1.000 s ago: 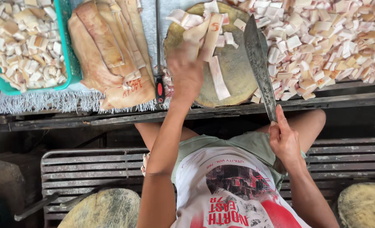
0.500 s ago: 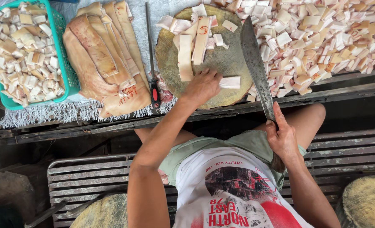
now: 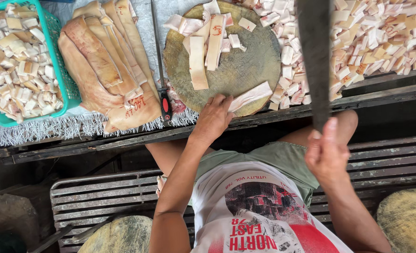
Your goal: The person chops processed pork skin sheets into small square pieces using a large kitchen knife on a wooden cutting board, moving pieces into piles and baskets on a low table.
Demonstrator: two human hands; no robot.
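The left hand reached up toward twelve o'clock, palm down, its fingers bent and spread a little. The left arm was stretched out long. The right hand was curled into a tight grip, thumb pointing up toward twelve o'clock.

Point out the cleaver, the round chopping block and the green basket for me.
cleaver (image 3: 314,61), head view, middle of the dark blade.
round chopping block (image 3: 245,75), head view, bare wood right of the strips.
green basket (image 3: 62,77), head view, right wall.
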